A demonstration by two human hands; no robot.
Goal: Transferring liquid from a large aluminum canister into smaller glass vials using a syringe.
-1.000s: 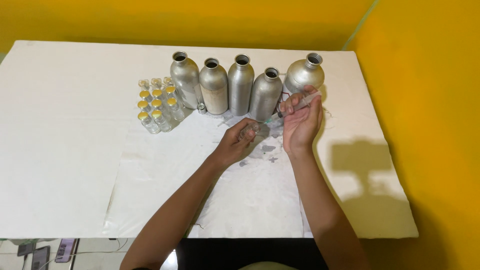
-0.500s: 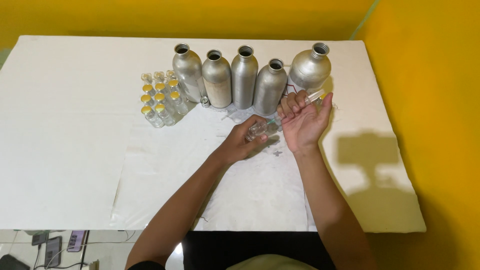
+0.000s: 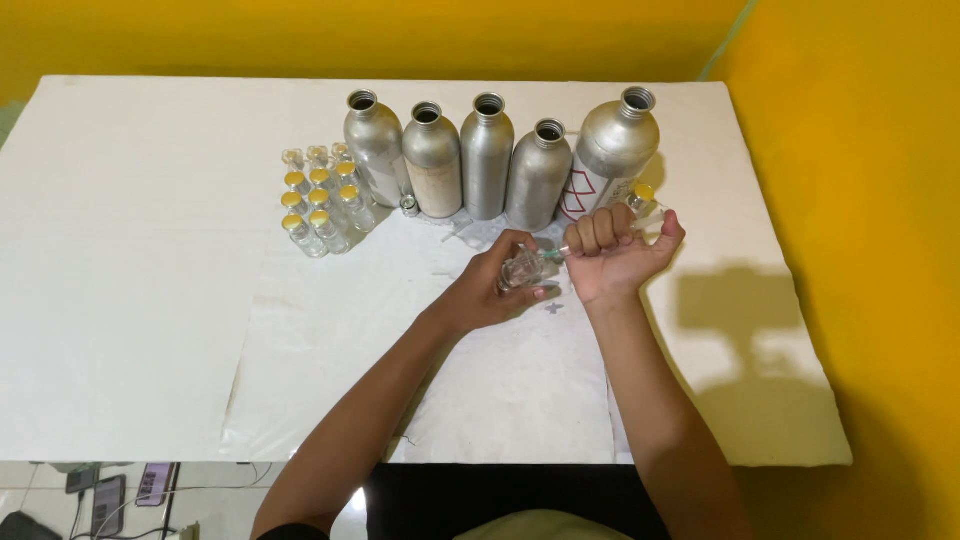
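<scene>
Small clear glass vial (image 3: 522,268) is sitting in the left hand (image 3: 492,285), fingers wrapping round it, held just above the counter (image 3: 130,300) near the middle front of the bottle row. Its long axis is lying tilted, mouth pointing up and right toward the right hand (image 3: 612,250).

Right hand is fisting tight round a thin clear syringe or pipette (image 3: 640,205), thumb sticking out to the right. Can't tell exactly which tool it is. The shaft is running diagonally: yellowish top end up-right past the knuckles, tip coming down-left and meeting the vial mouth. So vial is lying directly left and slightly below the right hand, both hands nearly touching, left one nearer the vial since it's carrying it.

Behind the hands: five open-necked aluminium bottles (image 3: 488,155) standing upright in a row, the rightmost bigger one (image 3: 612,150) just behind the right fist. Left of the row, a cluster of small yellow-capped vials (image 3: 320,205) standing in columns, a few uncapped at the back.

Counter is covered in white paper, creased and spotted near the hands. Yellow walls (image 3: 850,150) behind and to the right; hard shadow falling on the counter at right.
</scene>
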